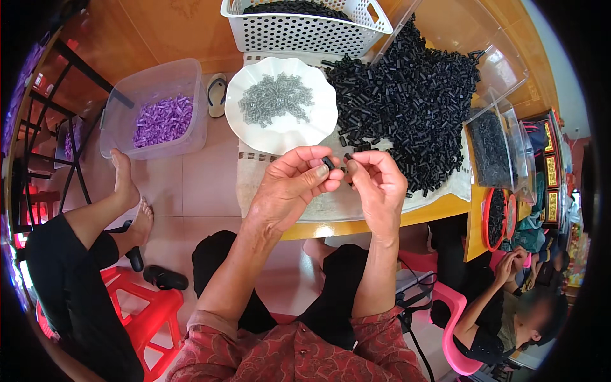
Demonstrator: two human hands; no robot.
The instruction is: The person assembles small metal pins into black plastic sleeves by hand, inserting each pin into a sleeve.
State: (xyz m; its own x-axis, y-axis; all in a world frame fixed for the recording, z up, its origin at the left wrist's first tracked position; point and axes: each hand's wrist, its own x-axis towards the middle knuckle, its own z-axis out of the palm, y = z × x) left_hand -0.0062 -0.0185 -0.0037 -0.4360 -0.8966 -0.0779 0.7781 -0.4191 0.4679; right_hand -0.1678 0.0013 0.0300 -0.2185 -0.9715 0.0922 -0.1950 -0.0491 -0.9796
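Note:
My left hand pinches a short black plastic tube between thumb and fingers, above the near edge of the cloth-covered table. Just to its right, my right hand is closed on a smaller black piece, whose exact kind is too small to tell. The two pieces are close together but apart. Beyond my hands stands a white scalloped plate with a heap of small clear plastic pieces. A large pile of black tubes spreads over the table to the right.
A white perforated basket of black pieces stands at the back. Clear boxes and a red basket line the right. On the floor at left are a clear tub of purple pieces and a red stool. People sit on both sides.

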